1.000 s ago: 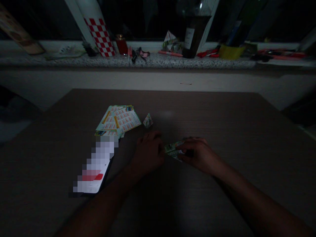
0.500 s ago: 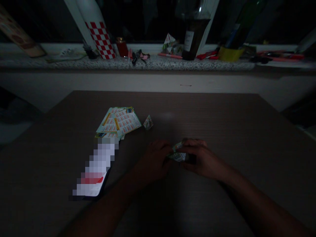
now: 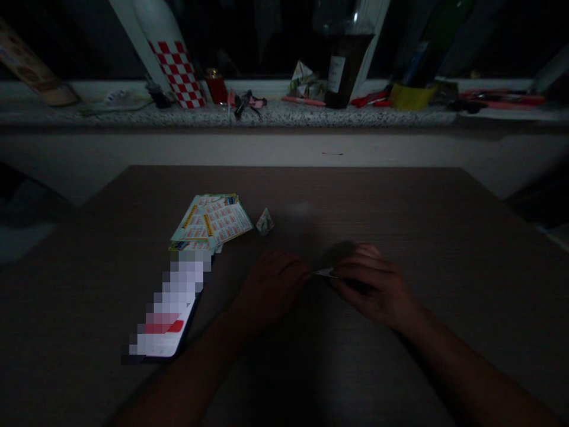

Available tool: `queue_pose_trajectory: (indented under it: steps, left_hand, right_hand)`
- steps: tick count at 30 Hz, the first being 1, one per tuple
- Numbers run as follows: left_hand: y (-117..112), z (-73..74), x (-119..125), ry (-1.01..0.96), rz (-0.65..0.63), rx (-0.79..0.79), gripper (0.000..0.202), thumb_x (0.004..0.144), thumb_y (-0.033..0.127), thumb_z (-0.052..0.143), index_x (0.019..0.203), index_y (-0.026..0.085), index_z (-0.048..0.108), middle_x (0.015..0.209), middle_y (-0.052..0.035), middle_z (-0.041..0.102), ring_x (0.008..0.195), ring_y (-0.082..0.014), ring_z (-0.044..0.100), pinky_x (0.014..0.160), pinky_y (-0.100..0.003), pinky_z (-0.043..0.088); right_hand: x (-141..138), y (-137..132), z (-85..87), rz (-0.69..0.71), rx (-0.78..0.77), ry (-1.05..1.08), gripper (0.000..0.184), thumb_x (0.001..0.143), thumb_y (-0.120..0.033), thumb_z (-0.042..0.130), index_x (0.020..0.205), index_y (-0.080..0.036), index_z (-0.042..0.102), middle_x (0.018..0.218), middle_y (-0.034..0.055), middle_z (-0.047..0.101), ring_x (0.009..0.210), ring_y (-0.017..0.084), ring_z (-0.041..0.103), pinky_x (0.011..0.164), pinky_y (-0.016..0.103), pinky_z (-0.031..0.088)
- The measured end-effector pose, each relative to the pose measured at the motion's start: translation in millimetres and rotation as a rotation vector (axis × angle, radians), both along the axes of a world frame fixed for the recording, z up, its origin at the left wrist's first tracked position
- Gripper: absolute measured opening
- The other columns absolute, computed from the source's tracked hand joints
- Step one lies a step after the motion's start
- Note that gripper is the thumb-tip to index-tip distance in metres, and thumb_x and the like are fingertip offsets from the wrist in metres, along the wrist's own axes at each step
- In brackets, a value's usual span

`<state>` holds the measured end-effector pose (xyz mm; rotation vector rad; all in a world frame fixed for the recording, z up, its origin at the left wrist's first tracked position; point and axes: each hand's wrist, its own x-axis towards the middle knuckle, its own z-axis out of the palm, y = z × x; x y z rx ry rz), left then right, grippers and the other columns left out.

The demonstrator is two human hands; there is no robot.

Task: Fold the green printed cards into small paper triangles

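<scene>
Paper slip sits pinched in my closed left hand and right hand, so I'd align edges and crease firmly.

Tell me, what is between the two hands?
A small folded paper lies there. The left hand and the right hand both pinch it. The head view shows this.

The head-worn camera is looking forward and down toward twelve o'clock, hovering close over the dark brown wooden table, with the left hand and right hand near at six o'clock.
</scene>
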<state>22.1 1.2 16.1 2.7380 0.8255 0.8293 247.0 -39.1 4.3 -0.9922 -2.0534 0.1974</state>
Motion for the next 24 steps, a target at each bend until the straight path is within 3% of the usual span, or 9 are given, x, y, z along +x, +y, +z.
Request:
queue_pose_trajectory:
  steps: [5,11,24]
  left_hand:
    - [-4.3,6.4,-0.8,-0.077,-0.025,0.087,0.006,0.089,0.016,0.055,0.091,0.015,0.061,0.085,-0.0041,0.065,0.081,-0.0172,0.057,0.076,-0.034,0.045]
    - [-6.8,12.1,1.6,-0.099,-0.026,0.125,0.005,0.085,0.015,0.057,0.084,0.017,0.061,0.079,-0.0029,0.065,0.076,-0.0161,0.057,0.073,-0.033,0.045]
    - [-18.1,15.2,11.6,-0.154,-0.044,0.181,0.004,0.081,0.016,0.059,0.077,0.017,0.060,0.076,-0.0023,0.064,0.072,-0.0154,0.053,0.071,-0.034,0.043]
  right_hand:
    - [-2.9,-5.6,7.1,0.014,0.112,-0.002,0.027,0.076,-0.010,0.070,0.100,-0.019,0.065,0.077,0.0039,0.071,0.070,0.018,0.063,0.076,0.040,0.048]
    - [-8.5,-8.8,15.8,-0.005,0.195,-0.020,0.019,0.078,-0.010,0.068,0.093,-0.020,0.063,0.075,0.0032,0.071,0.066,0.016,0.064,0.077,0.041,0.050]
    - [-17.6,-13.9,14.5,0.031,0.159,-0.134,0.016,0.081,-0.011,0.063,0.094,-0.021,0.062,0.077,0.0016,0.070,0.065,0.016,0.060,0.074,0.040,0.048]
